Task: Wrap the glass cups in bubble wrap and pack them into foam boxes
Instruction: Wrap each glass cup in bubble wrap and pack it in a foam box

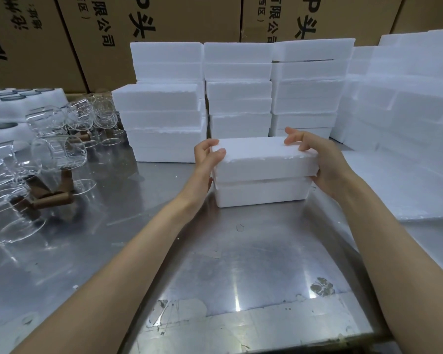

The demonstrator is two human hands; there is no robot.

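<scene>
Glass cups (59, 152): far left of the left grip, clear, lying and standing in a cluster on the bench (241, 264); several have brown handles.
Foam trays (23, 98): behind the cups, white, with round dark-filled recesses.
Stacked foam boxes (238, 90): beyond both grips, white, closed, in several columns against the cardboard cartons (151, 34).
Left grip (206, 162): clamped on the left end of the foam box lid (264, 157); thumb on the top face, fingers curled over the far left corner.
Foam box (261, 194): between the two grips, resting on the bench; the lid sits on it with a thin seam showing along the front.
Right grip (317, 162): clamped on the right end of the same lid; fingertips on the top far edge, palm against the right side.
Foam pile (407, 111): right of the right grip, white blocks and sheets stacked up to the frame edge.
</scene>
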